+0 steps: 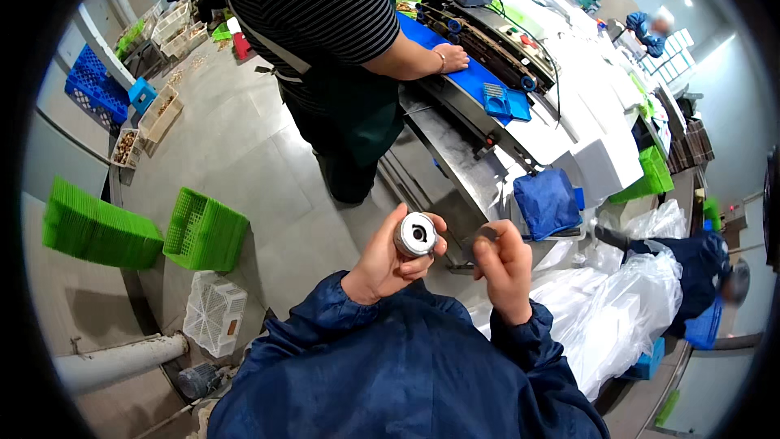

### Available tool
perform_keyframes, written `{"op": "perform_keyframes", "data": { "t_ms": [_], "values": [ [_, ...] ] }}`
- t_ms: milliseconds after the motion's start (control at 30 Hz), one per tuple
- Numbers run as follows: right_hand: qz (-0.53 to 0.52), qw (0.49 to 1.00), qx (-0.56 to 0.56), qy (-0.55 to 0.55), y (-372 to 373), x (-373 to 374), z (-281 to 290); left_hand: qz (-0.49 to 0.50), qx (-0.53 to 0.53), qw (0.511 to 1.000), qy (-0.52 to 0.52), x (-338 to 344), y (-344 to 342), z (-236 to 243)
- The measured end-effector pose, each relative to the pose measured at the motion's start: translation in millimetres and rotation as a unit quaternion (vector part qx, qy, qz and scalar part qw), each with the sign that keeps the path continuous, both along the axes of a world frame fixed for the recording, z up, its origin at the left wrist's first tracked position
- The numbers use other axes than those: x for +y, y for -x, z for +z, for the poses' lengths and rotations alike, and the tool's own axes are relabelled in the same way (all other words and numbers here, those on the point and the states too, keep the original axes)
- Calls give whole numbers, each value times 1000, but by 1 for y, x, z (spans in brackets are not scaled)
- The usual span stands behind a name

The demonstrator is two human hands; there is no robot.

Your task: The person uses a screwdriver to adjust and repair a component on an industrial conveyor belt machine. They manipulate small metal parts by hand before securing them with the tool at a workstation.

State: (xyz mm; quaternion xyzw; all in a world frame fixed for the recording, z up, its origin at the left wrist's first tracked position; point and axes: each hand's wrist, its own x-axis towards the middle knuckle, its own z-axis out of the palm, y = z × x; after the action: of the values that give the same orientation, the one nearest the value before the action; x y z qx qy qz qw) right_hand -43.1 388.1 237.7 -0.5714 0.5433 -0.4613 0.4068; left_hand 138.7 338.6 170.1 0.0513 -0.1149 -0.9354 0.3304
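The left hand (380, 258) grips a silver-and-white, metallic-looking cylinder (411, 239), probably rigid, best held round its sides; the right hand (507, 270) pinches a dark, roundish piece (487, 233)

I see a silvery round metal part (410, 237), navy cloth jacket (382, 366) at six o'clock, black-and-white striped shirt (325, 4) at eleven.

Both forearms (313, 309) sleeved, angled inward. Left hand (379, 260) cupped, fingers curled in a grip. Right hand (507, 270) raised nearby, thumb and forefinger pinching.
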Motion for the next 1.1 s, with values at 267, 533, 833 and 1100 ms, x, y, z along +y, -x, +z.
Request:
{"op": "perform_keyframes", "data": {
  "t_ms": [267,533,833,1100],
  "values": [
    [124,947,250,160,-29,-3,20,-24,-111,993,36,25,-10,18],
    [175,924,274,204,-34,1,17,77,-258,949,164,36,-6,30],
    [152,930,279,183,-40,9,-9,89,-330,924,171,43,-3,11],
    [22,975,181,126,-65,3,-50,220,-366,879,214,29,1,-13]
  ]
}}
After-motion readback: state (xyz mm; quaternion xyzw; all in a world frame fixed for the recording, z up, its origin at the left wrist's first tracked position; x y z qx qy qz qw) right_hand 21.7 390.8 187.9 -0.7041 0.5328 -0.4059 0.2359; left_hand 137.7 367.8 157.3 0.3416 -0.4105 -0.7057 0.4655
